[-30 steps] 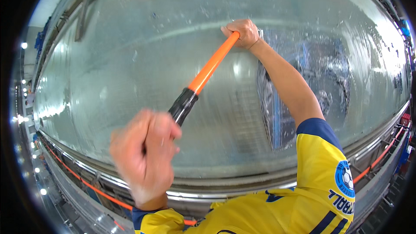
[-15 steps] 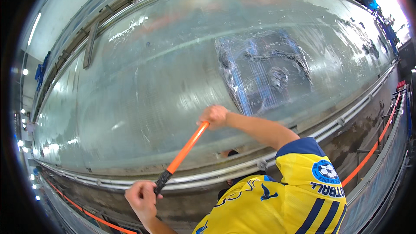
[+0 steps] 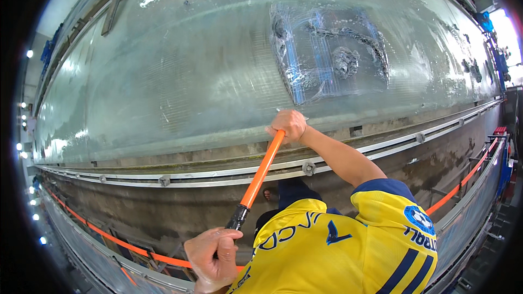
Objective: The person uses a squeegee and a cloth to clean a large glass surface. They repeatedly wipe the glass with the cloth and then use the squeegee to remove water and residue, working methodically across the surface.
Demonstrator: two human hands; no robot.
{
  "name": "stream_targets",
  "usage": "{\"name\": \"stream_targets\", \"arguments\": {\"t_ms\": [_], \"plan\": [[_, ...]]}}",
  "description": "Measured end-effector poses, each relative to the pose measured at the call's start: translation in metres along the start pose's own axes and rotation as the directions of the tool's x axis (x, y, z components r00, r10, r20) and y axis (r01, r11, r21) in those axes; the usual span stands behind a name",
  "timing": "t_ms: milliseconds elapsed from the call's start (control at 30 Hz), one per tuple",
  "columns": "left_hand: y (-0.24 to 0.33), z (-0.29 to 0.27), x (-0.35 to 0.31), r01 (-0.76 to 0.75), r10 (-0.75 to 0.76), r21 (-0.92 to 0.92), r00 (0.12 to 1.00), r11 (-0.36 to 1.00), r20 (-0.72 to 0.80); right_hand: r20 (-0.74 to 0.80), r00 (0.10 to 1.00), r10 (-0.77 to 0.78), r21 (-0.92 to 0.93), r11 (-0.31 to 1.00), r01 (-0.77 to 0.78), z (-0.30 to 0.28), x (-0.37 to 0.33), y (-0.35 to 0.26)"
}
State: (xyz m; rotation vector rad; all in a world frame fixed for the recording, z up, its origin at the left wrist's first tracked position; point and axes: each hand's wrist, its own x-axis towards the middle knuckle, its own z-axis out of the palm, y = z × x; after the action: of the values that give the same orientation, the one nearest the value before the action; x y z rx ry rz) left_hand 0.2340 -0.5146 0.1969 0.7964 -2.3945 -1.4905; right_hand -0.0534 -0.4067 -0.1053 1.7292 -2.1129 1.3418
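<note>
An orange pole (image 3: 263, 170) with a black grip slants from the lower left up toward the near edge of a wide, wet, greenish translucent slab (image 3: 218, 71). My right hand (image 3: 291, 125) is closed around its upper part, close to that edge. At the black grip, near my body, my left hand (image 3: 212, 256) is closed with curled fingers. The pole's far end is hidden behind my right hand; only thin pale bits show beside it. Ahead of that hand, a dark square panel with blue stripes (image 3: 332, 54) shows in the slab, under a glossy, rippled surface.
A double metal rail (image 3: 218, 177) with round knobs runs along the slab's near side. Below it lies a stained brown strip (image 3: 147, 207). Orange bars (image 3: 463, 179) pass behind me on both sides. A narrow beam (image 3: 114, 11) sticks out over the slab at the far left.
My view has shifted, so slab and rail sit higher in the picture. Both hands still hold the pole, which stands steeper, its grip drawn closer to my body.
</note>
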Motion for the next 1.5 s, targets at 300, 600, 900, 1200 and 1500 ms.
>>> {"name": "stream_targets", "arguments": {"t_ms": [300,600,900,1200,1500], "plan": [[0.014,-0.022,0.103,-0.001,0.026,0.116,0.975,0.993,-0.221,-0.059,0.998,0.030,0.091,0.996,-0.024,0.013,0.059,0.052],[0.008,-0.029,0.208,-0.141,0.169,0.115,0.943,0.983,-0.287,-0.057,0.997,0.052,0.089,0.995,-0.046,0.027,0.128,0.122],[0.007,-0.029,0.305,-0.124,0.148,0.086,0.896,0.989,-0.419,-0.007,0.998,0.058,0.073,0.996,-0.057,0.032,0.208,0.209],[0.047,0.051,0.421,-0.133,0.114,-0.124,0.983,0.983,-0.147,0.077,0.993,0.091,-0.231,0.970,-0.071,-0.010,0.298,0.371],[-0.021,0.024,0.171,0.063,-0.093,-0.173,0.981,0.983,-0.171,0.055,0.996,0.063,-0.139,0.989,-0.055,0.043,0.183,0.141]]}}
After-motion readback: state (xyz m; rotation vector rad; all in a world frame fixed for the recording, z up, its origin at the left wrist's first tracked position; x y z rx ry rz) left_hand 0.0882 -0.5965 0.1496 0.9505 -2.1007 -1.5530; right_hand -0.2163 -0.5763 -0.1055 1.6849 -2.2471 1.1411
